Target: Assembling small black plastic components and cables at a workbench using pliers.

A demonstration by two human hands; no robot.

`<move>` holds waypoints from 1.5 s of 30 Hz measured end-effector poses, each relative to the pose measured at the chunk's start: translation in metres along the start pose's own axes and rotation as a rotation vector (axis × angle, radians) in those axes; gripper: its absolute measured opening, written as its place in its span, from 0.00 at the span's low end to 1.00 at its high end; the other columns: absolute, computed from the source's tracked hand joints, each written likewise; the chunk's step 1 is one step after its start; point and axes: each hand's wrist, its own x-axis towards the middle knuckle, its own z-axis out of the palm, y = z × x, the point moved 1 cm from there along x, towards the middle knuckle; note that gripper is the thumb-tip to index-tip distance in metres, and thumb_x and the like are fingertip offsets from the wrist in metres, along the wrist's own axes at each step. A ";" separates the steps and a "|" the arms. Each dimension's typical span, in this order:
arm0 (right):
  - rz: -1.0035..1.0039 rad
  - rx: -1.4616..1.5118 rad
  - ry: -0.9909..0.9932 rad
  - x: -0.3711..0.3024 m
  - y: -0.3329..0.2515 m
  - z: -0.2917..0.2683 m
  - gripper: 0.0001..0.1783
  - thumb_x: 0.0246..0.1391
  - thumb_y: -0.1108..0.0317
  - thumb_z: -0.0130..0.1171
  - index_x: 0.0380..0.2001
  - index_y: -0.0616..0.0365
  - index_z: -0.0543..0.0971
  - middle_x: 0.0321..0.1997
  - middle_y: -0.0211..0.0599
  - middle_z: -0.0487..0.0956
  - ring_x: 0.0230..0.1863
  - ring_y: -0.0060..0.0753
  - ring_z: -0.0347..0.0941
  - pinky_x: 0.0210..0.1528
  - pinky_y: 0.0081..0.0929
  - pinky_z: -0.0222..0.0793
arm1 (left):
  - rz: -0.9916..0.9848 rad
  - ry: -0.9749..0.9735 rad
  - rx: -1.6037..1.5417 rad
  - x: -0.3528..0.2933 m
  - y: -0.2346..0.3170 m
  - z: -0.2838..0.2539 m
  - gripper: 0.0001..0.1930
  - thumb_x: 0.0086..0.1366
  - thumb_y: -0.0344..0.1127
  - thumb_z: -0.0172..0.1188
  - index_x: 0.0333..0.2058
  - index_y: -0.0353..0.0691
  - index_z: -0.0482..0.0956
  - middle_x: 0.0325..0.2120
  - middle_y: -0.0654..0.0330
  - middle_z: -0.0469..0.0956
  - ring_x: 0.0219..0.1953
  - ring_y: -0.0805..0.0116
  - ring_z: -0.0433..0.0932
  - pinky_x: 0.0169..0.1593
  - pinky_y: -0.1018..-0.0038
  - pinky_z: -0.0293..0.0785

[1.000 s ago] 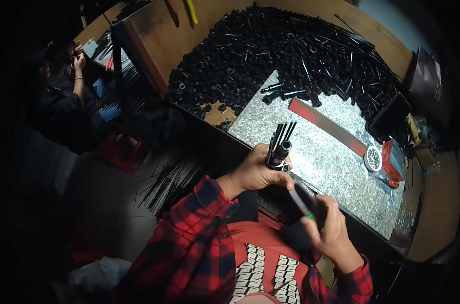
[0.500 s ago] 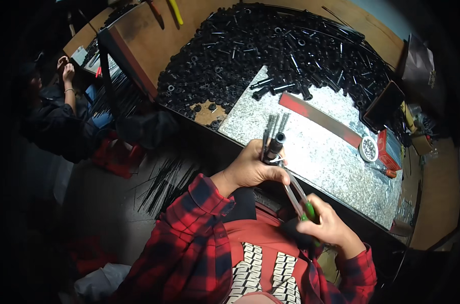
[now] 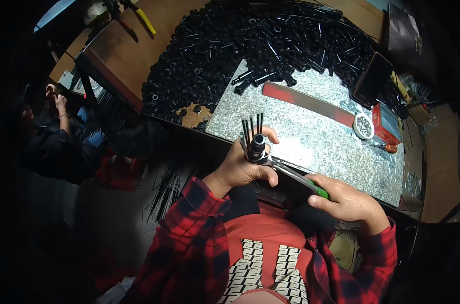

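The grip was closed on both sides: the right hand (image 3: 349, 201) around green-handled pliers (image 3: 297, 175), the left hand (image 3: 237, 166) around a black cylinder (image 3: 258, 145). Beyond spread a heap of black parts (image 3: 230, 45), then a speckled board (image 3: 336, 152). The pliers slanted to the cylinder's base, the left thumb standing off, seemingly to give them room. The cylinder stood roughly upright at the board's near edge, likely keeping its open end visible; thin black rods (image 3: 251, 127) rose alongside.
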 end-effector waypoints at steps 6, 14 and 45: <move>0.281 0.120 -0.050 0.010 -0.012 0.017 0.16 0.58 0.60 0.56 0.31 0.64 0.69 0.23 0.44 0.70 0.25 0.38 0.62 0.32 0.34 0.63 | -0.117 0.198 -0.177 -0.009 -0.011 0.007 0.46 0.33 0.55 0.75 0.45 0.35 0.59 0.11 0.75 0.62 0.18 0.84 0.64 0.27 0.87 0.59; 0.230 -0.008 0.082 0.010 -0.002 0.026 0.20 0.56 0.57 0.60 0.27 0.65 0.69 0.17 0.52 0.71 0.21 0.53 0.70 0.27 0.39 0.65 | -0.116 0.143 -0.160 -0.006 0.008 0.006 0.44 0.32 0.63 0.70 0.40 0.35 0.64 0.19 0.72 0.67 0.21 0.83 0.65 0.30 0.85 0.62; 0.025 -0.299 0.234 -0.003 0.003 0.025 0.20 0.48 0.65 0.67 0.35 0.62 0.67 0.26 0.47 0.73 0.25 0.51 0.72 0.26 0.37 0.67 | -0.132 0.169 -0.376 -0.021 -0.007 0.009 0.40 0.36 0.70 0.66 0.33 0.44 0.58 0.16 0.70 0.61 0.18 0.83 0.57 0.24 0.82 0.55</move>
